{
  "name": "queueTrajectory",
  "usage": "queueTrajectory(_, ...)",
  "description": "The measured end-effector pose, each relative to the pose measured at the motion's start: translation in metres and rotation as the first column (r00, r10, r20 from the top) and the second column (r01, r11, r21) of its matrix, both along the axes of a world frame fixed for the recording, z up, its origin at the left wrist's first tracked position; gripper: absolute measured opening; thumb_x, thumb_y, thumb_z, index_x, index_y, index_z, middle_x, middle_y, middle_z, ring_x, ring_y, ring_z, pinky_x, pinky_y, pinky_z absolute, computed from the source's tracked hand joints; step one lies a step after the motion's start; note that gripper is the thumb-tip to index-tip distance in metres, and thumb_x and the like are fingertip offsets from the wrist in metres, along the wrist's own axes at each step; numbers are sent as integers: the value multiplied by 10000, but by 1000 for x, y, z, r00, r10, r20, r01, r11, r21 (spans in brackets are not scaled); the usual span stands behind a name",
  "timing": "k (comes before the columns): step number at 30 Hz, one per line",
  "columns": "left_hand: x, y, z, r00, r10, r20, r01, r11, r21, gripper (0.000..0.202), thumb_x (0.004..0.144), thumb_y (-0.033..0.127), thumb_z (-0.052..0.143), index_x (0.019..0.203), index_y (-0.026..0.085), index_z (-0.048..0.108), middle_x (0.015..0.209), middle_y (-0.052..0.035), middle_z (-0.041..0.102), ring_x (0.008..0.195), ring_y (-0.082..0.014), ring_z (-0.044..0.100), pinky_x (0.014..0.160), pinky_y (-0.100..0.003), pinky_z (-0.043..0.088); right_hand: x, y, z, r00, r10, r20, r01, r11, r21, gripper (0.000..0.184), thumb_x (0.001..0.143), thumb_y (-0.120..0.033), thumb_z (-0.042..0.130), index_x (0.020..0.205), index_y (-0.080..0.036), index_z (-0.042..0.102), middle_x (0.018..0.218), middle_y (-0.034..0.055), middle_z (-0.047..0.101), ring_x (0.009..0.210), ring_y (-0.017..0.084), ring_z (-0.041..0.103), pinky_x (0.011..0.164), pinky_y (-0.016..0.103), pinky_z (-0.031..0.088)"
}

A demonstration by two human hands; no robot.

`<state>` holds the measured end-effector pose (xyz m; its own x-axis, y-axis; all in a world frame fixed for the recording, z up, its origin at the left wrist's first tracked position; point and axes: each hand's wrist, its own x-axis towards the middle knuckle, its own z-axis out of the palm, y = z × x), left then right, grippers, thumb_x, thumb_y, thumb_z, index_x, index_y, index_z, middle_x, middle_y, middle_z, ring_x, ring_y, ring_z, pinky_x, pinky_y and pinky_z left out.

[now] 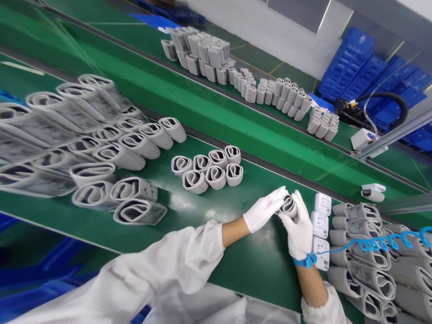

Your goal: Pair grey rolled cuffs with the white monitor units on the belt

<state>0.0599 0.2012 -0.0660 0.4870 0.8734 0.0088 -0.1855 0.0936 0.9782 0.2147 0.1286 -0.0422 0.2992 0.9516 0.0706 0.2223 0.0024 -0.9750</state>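
Both my hands wear white gloves and meet above the green table point(256, 270). My left hand point(265, 210) and my right hand point(299, 227) grasp together one rolled grey cuff point(288, 206), the fingers closed around it from both sides. A blue coiled cord point(378, 243) is tied on my right wrist. Just beside my right hand lie three white monitors point(320, 224) in a row. Further left I count seven rolled cuffs in a small group point(207, 168): four behind, three in front. Big piles of cuffs point(94, 144) lie at the left and at the right point(371, 265); I cannot count these exactly.
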Motion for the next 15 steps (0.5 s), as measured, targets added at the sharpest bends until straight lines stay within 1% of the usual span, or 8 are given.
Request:
queueTrajectory(2,-1,2,-2,1000,-2,-24,2,1000,13,824,1068,701,578,1707,190,479,1711,-173,550,1575,-368,551,1362,-518,391,3,-1,1,997,37,75,-38,999,13,594,922,-373,853,1500,-316,727,1803,22,415,1727,356,286,1426,619,258)
queueTrajectory(4,-1,5,-3,1000,-8,-31,9,999,46,729,1065,659,607,1623,190,586,1702,-185,558,1547,-375,575,1325,-519,427,5,-1,4,988,62,144,-66,997,26,547,934,-341,827,1475,-333,748,1806,5,409,1750,358,213,1429,637,223)
queueTrajectory(6,-2,9,-3,999,-37,8,37,997,69,618,1019,617,703,1461,186,720,1662,-178,601,1527,-378,584,1310,-501,431,6,-2,7,974,89,207,-99,994,40,504,939,-301,798,1441,-339,772,1785,6,445,1756,363,189,1429,660,191)
queueTrajectory(8,-2,15,-1,991,-107,75,103,993,53,562,962,568,790,1362,174,774,1540,-172,700,1446,-368,643,1264,-481,470,5,-2,10,959,112,261,-131,990,55,482,935,-260,768,1411,-338,790,1755,12,489,1755,367,188,1429,682,155)
queueTrajectory(10,-1,20,2,979,-169,113,168,986,16,556,903,509,856,1327,154,794,1355,-162,789,1289,-352,724,1168,-462,542,4,-2,12,943,136,303,-161,985,58,486,925,-222,739,1393,-342,801,1731,14,521,1757,370,177,1426,706,130)
queueTrajectory(13,0,22,6,969,-219,118,224,974,-31,490,839,430,892,1229,139,833,1095,-124,829,1079,-323,769,1026,-435,601,3,-3,14,936,177,304,-199,979,45,512,893,-178,730,1365,-355,819,1709,4,547,1766,374,131,1422,728,102)
queueTrajectory(14,0,22,7,967,-224,117,230,972,-40,466,832,418,891,1203,141,841,1055,-113,829,1053,-318,771,1009,-431,605,4,-4,15,938,192,289,-211,977,37,520,887,-175,743,1366,-362,819,1713,-2,542,1768,374,117,1421,732,90)
queueTrajectory(15,-1,22,8,969,-220,117,226,973,-44,456,826,410,893,1196,147,846,1062,-110,833,1067,-319,771,1019,-431,602,5,-5,17,940,210,268,-226,974,29,527,889,-186,764,1380,-370,812,1726,-10,525,1770,373,106,1421,733,81)
